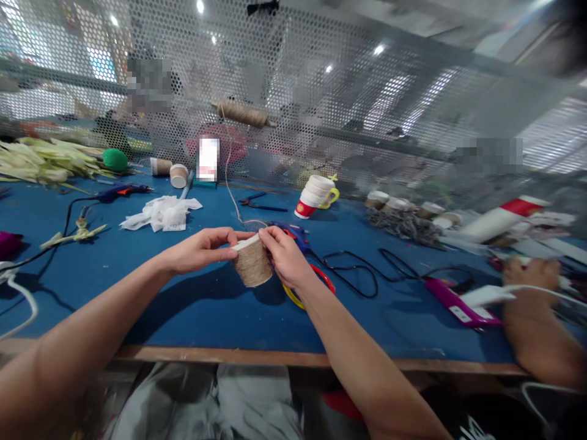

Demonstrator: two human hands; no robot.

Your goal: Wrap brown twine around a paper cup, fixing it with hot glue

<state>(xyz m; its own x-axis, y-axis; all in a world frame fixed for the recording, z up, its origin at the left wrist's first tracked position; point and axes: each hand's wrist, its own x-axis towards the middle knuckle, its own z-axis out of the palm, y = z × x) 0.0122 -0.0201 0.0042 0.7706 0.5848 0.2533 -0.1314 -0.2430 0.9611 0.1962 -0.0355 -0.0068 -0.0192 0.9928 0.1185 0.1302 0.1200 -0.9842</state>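
A paper cup wrapped in brown twine (253, 264) is held tilted above the blue table (183, 318), its white rim toward the upper left. My left hand (206, 249) pinches the rim from the left. On the other side, my right hand (283, 252) is closed on the cup's upper right edge. A strand of twine (228, 174) runs from the cup up to a spool of twine (245, 114) on the mesh panel. Just behind my right hand lies a blue glue gun (296, 235), partly hidden. Red-handled scissors (326, 280) rest under my right forearm.
Stacked paper cups (314, 195), pliers (262, 205) and white crumpled cloth (160, 214) stand or lie behind my hands. Another glue gun (121, 192) is at left. At right are black cables, a purple power strip (458, 305) and another person's hand (532, 275).
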